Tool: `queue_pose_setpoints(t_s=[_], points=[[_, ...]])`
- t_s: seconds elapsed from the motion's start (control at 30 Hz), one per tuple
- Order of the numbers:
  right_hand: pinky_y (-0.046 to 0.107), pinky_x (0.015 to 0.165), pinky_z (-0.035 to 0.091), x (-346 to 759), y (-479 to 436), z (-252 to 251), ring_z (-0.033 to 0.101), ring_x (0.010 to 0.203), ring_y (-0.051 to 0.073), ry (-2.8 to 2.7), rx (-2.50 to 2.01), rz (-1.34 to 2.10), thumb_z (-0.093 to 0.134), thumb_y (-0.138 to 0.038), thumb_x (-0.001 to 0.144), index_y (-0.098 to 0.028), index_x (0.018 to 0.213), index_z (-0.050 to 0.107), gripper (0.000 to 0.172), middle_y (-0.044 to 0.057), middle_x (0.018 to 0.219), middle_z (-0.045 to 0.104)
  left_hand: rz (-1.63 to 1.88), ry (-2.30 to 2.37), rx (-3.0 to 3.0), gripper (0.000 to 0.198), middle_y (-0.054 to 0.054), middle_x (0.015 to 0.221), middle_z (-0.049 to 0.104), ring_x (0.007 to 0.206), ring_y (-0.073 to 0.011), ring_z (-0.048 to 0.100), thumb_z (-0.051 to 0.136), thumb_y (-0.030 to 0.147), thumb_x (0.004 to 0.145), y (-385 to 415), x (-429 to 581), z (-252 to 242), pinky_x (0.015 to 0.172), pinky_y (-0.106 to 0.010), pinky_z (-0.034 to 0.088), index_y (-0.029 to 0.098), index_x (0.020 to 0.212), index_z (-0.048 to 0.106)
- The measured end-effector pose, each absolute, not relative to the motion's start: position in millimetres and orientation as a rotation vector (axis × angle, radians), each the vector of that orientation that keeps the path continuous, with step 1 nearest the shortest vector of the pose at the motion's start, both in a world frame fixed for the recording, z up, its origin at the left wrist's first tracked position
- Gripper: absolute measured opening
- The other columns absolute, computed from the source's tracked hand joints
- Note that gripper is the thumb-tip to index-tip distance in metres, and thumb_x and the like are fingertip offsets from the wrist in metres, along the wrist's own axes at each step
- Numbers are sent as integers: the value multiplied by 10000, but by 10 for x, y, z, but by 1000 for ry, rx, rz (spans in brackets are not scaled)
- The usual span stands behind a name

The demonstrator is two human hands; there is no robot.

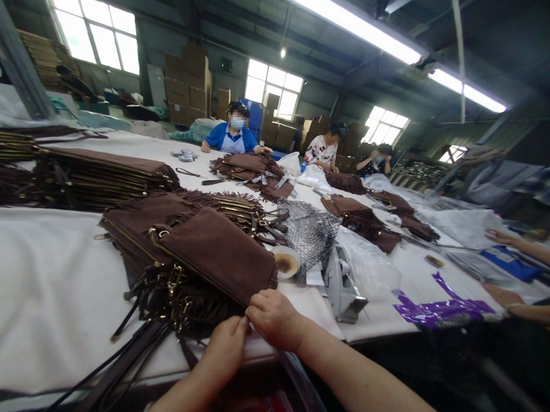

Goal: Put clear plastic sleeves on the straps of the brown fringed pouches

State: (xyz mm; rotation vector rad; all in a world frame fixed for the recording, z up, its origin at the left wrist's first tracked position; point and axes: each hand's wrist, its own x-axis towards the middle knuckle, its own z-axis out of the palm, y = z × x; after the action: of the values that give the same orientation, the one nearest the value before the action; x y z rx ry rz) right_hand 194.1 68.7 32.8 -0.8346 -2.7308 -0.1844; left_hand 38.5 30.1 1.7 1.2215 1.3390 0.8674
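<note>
My left hand [228, 341] and my right hand [274, 317] meet at the table's front edge, fingers closed in a pinch. Whatever lies between the fingertips is hidden. Just behind them is the lower right corner of a brown suede pouch [220, 250] with a gold zip edge; I cannot tell whether they grip it. That pouch lies on top of a pile of similar fringed pouches [131, 220]. Gold chains [175, 281] and dark straps [147, 342] spill off the pile's front. Beneath my right hand hangs a strip of clear plastic [301, 379].
Right of the pile are a round dish [286, 262], a tape dispenser [343, 288], patterned black-and-white material [307, 232] and a purple plastic bag [445, 305]. More stacked pouches [106, 173] lie left. Co-workers [234, 135] sit across the table; another person's arms [529, 251] reach in from the right.
</note>
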Motion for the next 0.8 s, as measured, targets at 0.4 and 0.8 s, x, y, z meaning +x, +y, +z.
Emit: queue_pose_setpoints(t_s=[0.4,0.8], points=[[335,649,372,2007,546,379,483,720,195,-2631,-850,-146,446,-220,927,-171,837,597,183,61,783,589,734,876,265,384,114,522,322,378,-2,175,782,399,629,271,368,106,363,-142,92,170,727,491],[392,875,482,3496,162,796,609,977,248,-1420,-1626,-11,523,-267,846,-169,1007,672,239,128,1020,676,763,1194,569,571,132,475,238,349,-25,178,715,697,514,243,523,50,356,-159,104,197,698,510]])
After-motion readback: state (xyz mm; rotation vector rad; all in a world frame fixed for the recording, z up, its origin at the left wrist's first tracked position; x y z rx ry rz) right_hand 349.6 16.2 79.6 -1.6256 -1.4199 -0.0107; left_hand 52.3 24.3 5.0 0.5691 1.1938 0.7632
